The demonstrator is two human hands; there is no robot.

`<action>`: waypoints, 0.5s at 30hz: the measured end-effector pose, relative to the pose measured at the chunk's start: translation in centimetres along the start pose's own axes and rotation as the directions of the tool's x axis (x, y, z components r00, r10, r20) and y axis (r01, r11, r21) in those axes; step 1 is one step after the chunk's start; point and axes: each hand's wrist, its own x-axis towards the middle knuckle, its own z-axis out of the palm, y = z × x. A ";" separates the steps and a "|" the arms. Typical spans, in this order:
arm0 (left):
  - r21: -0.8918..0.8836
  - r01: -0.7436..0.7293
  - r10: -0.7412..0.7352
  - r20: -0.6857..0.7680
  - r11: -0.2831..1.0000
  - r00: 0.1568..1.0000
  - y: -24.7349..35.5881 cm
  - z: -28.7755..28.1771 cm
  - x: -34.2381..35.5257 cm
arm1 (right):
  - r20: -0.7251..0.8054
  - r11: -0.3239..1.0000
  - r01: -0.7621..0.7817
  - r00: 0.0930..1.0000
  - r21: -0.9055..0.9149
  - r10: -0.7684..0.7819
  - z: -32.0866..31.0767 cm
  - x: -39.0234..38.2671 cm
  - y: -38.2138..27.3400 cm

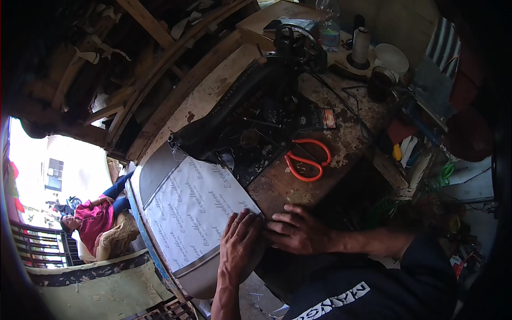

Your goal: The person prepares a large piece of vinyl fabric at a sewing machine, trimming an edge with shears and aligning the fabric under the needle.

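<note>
A grey fabric panel (197,269) with a white printed sheet (186,213) on it lies at the left end of the sewing table. Its upper edge reaches the needle end of a black sewing machine (234,106). My left hand (240,245) rests on the panel's right side, fingers laid flat and close together. Beside it, my right hand (298,230) has its fingers curled at the panel's right edge; its thumb is hidden. The two hands' fingertips nearly meet there. Scissors with orange handles (306,160) lie on the tabletop beyond my right hand, their blades hard to see.
A thread cone (361,45), a clear bottle (329,32), a white bowl (392,58) and a dark small packet (317,120) stand or lie around the machine. An open drawer (408,149) holds tools at the right. Another person (98,221) sits at the far left.
</note>
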 end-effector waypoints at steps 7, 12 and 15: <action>-0.001 -0.042 0.041 -0.117 0.999 0.992 -0.5 1.3 -1.0 | 0.030 1.000 -0.014 0.999 0.001 0.014 -0.5 0.5 -0.3; 0.015 -0.012 0.013 -0.111 1.000 0.994 -0.5 1.1 -0.8 | 0.027 1.000 -0.011 1.000 -0.008 0.011 -0.5 0.4 -0.3; -0.039 -0.003 -0.003 -0.130 0.999 0.991 -0.6 1.2 -0.9 | 0.063 1.000 -0.012 0.998 -0.016 0.013 -0.8 0.7 -0.5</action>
